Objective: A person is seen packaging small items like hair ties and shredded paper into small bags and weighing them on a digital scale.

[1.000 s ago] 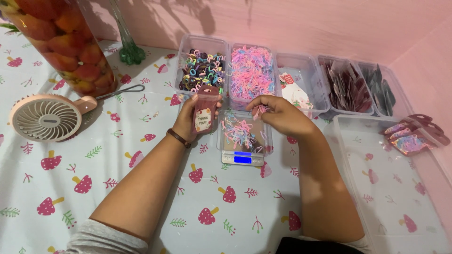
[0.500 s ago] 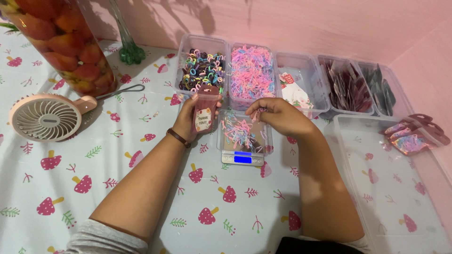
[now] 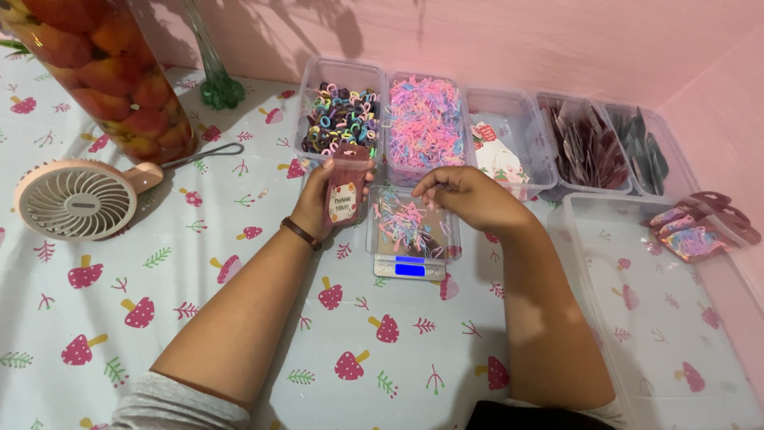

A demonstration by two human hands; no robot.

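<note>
A surface (image 3: 199, 318) covered in a white cloth printed with red mushrooms fills the view, backed by a pink wall. Past both hands runs a row of clear plastic bins (image 3: 509, 143); the one just beyond the left hand holds mixed dark and bright hair ties (image 3: 342, 119), and the next holds pale pink and blue elastic bands (image 3: 424, 119). To the right of the right hand lies a large clear tray (image 3: 660, 318) with a few filled pouches at its far corner. Far left of the left hand sit a tall glass jar of peach-coloured fruit (image 3: 103, 72) and a small round pink fan (image 3: 76, 199).

Between the hands, near the person, a small digital scale (image 3: 410, 267) carries a clear dish of loose pastel bands (image 3: 406, 223).

The left hand (image 3: 322, 203) is wrapped around a small pink pouch (image 3: 346, 187), holding it upright with its mouth at the top. The right hand (image 3: 465, 195) hovers over the dish, fingers curled and pinched together; whether bands sit in the pinch cannot be told.

Judged from this, filling goes best with the pouch mouth kept open and close above the dish, so any dropped bands fall back onto the scale.
</note>
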